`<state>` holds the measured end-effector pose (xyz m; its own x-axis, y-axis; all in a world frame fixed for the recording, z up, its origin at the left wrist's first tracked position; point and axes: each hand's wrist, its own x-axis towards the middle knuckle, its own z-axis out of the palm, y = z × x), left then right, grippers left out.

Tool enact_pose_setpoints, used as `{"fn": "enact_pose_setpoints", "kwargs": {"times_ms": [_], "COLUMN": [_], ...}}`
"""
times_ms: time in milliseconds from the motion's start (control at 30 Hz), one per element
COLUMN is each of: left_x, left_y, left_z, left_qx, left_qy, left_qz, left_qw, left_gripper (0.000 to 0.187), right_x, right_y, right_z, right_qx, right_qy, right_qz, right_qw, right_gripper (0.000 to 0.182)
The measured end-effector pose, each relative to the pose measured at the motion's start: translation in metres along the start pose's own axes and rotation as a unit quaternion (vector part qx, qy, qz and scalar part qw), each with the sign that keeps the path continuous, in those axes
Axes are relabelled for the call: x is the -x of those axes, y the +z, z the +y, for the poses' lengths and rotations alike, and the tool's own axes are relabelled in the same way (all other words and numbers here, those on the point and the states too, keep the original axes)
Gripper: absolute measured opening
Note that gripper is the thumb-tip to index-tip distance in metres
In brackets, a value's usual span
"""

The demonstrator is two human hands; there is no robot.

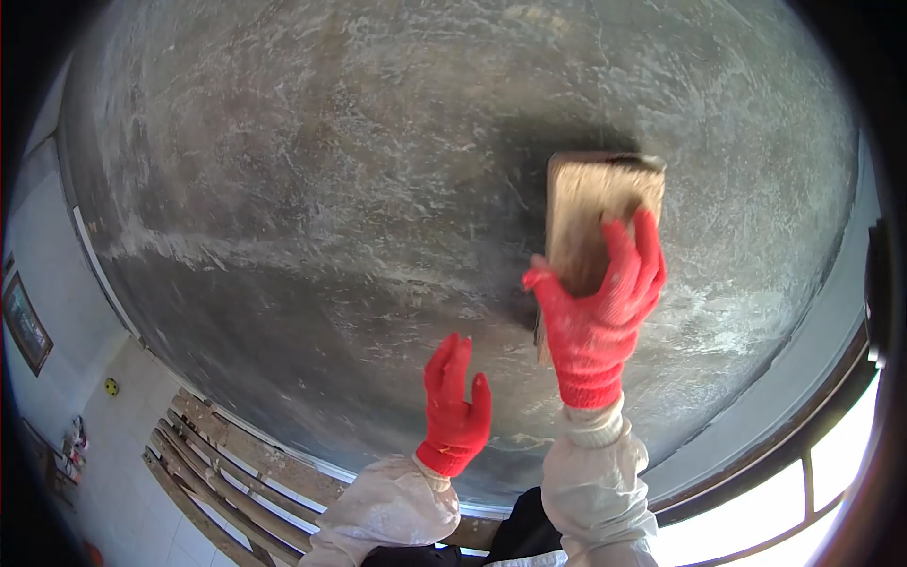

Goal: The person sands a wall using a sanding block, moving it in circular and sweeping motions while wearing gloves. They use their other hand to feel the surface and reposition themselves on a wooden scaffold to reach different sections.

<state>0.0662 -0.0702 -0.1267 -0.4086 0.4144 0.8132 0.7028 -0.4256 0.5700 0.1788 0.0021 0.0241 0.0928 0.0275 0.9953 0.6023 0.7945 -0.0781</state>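
Observation:
My right hand [609, 307], in a red knitted glove, is closed on a wooden float [581, 203], a thick rectangular block with a pale, worn face. The float lies against a grey cement-plastered wall [378, 123] that fills most of the view and shows whitish streaks. Its handle is mostly hidden behind my fingers. Lower and to the left, my left hand [455, 406], also gloved in red, is raised before the wall with thumb and fingers apart and nothing in it.
Wooden planks and poles [246, 482] form a platform at the lower left, above a tiled floor. A framed picture [26, 323] hangs on the pale side wall. A bright window [765, 510] stands at the lower right. A small yellow ball [111, 386] lies far left.

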Motion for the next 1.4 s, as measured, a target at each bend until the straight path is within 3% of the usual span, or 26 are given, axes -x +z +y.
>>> {"fn": "enact_pose_setpoints", "kwargs": {"times_ms": [100,167,200,267,400,467,500,567,600,633,767,800,833,867,900,933,967,1000,1133,1167,1233,1300,1400], "left_x": [0.02,0.046,0.061,0.089,0.11,0.088,0.067,0.007,-0.02,-0.04,-0.049,-0.035,-0.021,-0.004,0.018,0.04,0.059,0.085,0.107,0.094,0.031,-0.044,-0.102], "left_y": [0.008,0.015,0.015,0.016,0.016,0.033,0.039,0.047,0.045,0.043,0.056,0.064,0.071,0.076,0.082,0.087,0.089,0.096,0.102,0.099,0.077,0.046,0.033], "left_z": [-0.003,-0.012,-0.018,-0.03,-0.041,-0.029,-0.023,-0.007,0.014,0.032,0.049,0.042,0.033,0.025,0.014,0.002,-0.011,-0.029,-0.056,-0.053,-0.009,0.041,0.065], "left_qx": [-0.075,-0.111,-0.111,-0.061,-0.049,-0.045,-0.121,0.163,0.056,-0.053,-0.078,0.205,0.466,0.5,0.368,0.122,-0.024,-0.07,-0.141,-0.079,-0.148,-0.157,-0.141], "left_qy": [0.062,0.084,0.085,0.029,0.033,0.011,0.077,-0.11,0.013,0.134,0.142,-0.011,-0.16,-0.205,-0.151,-0.045,0.022,0.029,0.032,-0.014,0.104,0.111,0.107], "left_qz": [-0.022,-0.117,-0.112,-0.226,-0.26,-0.157,-0.1,-0.115,-0.035,0.046,0.082,0.025,-0.034,-0.045,-0.038,-0.007,0.034,0.059,0.09,0.062,0.116,0.084,0.114], "left_qw": [0.995,0.983,0.984,0.972,0.964,0.987,0.985,0.974,0.998,0.988,0.983,0.978,0.87,0.84,0.917,0.991,0.999,0.995,0.985,0.995,0.977,0.978,0.978], "left_gripper": [0.056,0.07,0.07,0.081,0.085,0.081,0.074,0.065,0.06,0.054,0.052,0.054,0.056,0.058,0.061,0.063,0.065,0.067,0.075,0.082,0.084,0.096,0.096], "right_x": [0.017,0.081,0.124,0.214,0.238,0.188,0.158,0.093,0.066,0.046,0.03,0.039,0.057,0.08,0.106,0.136,0.161,0.179,0.182,0.163,0.126,0.096,0.07], "right_y": [0.001,-0.004,-0.008,-0.018,-0.026,-0.019,-0.014,-0.003,-0.001,0.0,-0.008,-0.012,-0.016,-0.021,-0.027,-0.033,-0.037,-0.041,-0.054,-0.063,-0.074,-0.076,-0.079], "right_z": [-0.001,0.0,0.002,0.011,0.009,-0.011,-0.018,-0.027,-0.029,-0.031,-0.027,-0.025,-0.023,-0.021,-0.019,-0.018,-0.018,-0.018,-0.018,-0.016,-0.003,0.017,0.038], "right_qx": [0.025,0.036,0.043,0.015,-0.001,-0.003,-0.003,-0.003,-0.002,-0.012,-0.032,-0.036,-0.03,-0.018,-0.006,-0.001,0.002,-0.001,-0.081,-0.071,-0.068,-0.062,-0.004], "right_qy": [0.001,0.015,0.028,0.055,0.063,0.151,0.145,0.124,0.111,0.114,0.121,0.111,0.099,0.103,0.108,0.121,0.133,0.13,0.151,0.139,0.108,0.074,0.074], "right_qz": [-0.016,-0.049,-0.063,-0.114,-0.148,-0.115,-0.096,-0.071,-0.067,-0.062,-0.083,-0.109,-0.12,-0.15,-0.182,-0.202,-0.222,-0.224,-0.231,-0.235,-0.216,-0.156,-0.12], "right_qw": [1.0,0.998,0.997,0.992,0.987,0.982,0.985,0.99,0.992,0.992,0.989,0.987,0.987,0.983,0.977,0.972,0.966,0.966,0.958,0.959,0.968,0.983,0.99], "right_gripper": [0.086,0.085,0.084,0.084,0.083,0.078,0.079,0.081,0.081,0.081,0.073,0.071,0.068,0.068,0.068,0.069,0.07,0.07,0.07,0.068,0.061,0.056,0.053]}}
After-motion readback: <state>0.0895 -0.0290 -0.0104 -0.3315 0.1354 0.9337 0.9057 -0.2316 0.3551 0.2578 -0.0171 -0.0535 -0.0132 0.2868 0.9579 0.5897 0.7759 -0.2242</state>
